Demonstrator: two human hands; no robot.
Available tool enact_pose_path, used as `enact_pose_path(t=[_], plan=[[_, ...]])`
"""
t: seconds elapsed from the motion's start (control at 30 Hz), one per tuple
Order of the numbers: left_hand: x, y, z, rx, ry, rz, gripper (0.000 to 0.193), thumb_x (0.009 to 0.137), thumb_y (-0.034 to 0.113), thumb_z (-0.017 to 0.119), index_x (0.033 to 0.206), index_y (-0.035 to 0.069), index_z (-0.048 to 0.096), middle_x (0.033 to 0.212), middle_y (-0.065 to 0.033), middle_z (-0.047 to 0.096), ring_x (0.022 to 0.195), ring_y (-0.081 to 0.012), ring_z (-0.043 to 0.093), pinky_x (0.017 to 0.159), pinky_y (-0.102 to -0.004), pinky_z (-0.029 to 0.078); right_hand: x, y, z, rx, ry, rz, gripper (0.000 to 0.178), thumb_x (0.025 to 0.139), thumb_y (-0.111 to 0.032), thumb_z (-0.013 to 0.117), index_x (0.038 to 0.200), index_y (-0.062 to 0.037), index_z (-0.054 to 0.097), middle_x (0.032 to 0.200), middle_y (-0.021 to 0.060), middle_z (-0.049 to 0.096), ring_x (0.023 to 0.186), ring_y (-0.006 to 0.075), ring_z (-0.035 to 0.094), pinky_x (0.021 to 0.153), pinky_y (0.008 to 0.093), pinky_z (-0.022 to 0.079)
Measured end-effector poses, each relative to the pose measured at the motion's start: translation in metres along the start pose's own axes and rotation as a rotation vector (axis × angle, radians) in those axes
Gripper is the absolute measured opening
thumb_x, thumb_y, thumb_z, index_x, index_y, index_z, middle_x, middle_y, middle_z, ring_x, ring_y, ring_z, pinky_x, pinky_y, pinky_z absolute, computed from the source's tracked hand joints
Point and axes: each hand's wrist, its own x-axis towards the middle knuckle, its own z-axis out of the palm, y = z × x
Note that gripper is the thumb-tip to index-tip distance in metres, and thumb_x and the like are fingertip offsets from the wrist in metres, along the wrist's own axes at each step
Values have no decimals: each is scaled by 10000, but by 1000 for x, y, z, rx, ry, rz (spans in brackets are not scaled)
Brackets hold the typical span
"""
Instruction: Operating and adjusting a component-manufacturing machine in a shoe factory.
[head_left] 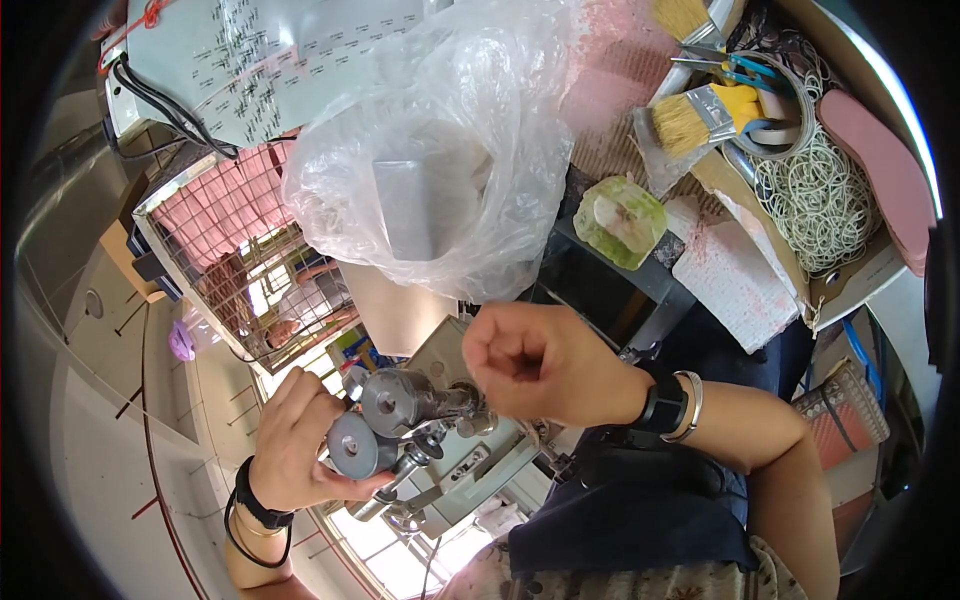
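My left hand (292, 440) reaches in from the lower left, its fingers and thumb curled round a grey metal roller (356, 447). Just above that roller sits a second one (394, 400), also with a hole at its centre. Both belong to a small pale machine (470, 470) with metal rods and knobs. My right hand (550, 362) is closed in a loose fist beside the machine's metal shaft. Whatever its fingers may hold is hidden. A dark band and a bangle circle the right wrist.
A clear plastic bag (450, 130) covers much of the bench behind my hands. At right stand a yellow-green block (622, 222), a paintbrush (692, 122), and a cardboard box (865, 275) of pale rings (815, 205). A wire rack (225, 215) stands left.
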Motion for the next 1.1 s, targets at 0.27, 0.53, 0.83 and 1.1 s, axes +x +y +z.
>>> enact_pose_path(t=[0.27, 0.53, 0.83, 1.1], plan=[[-1, 2, 0, -45, 5, -94, 675, 478, 451, 966, 818, 54, 540, 799, -89, 458, 691, -275, 485, 599, -389, 393, -11, -9, 20, -28, 110, 152, 107, 976, -113, 628, 1022, -35, 571, 578, -22, 460, 530, 29, 365, 482, 253, 287], [7, 18, -6, 219, -4, -58, 688, 482, 534, 935, 769, 52, 538, 761, -86, 444, 657, -276, 464, 607, -383, 387, 7, 6, 20, 43, -97, 248, 207, 1005, -255, 650, 1026, -50, 636, 707, -48, 565, 571, 23, 403, 496, 231, 292], [11, -3, -3, 42, 1, 116, 640, 512, 485, 936, 783, 34, 571, 766, -94, 471, 655, -278, 493, 568, -393, 401, 16, 10, 5, 315, -212, 404, 149, 1009, -184, 632, 995, -38, 662, 793, -75, 587, 659, 7, 455, 551, 215, 346], [9, -4, -2, 64, 33, 166, 605, 637, 549, 860, 804, 31, 599, 785, -117, 516, 697, -319, 503, 653, -398, 420, 12, -12, 16, -69, -116, 271, 92, 942, -116, 633, 863, -73, 614, 699, -91, 546, 626, -8, 446, 528, 213, 363]])
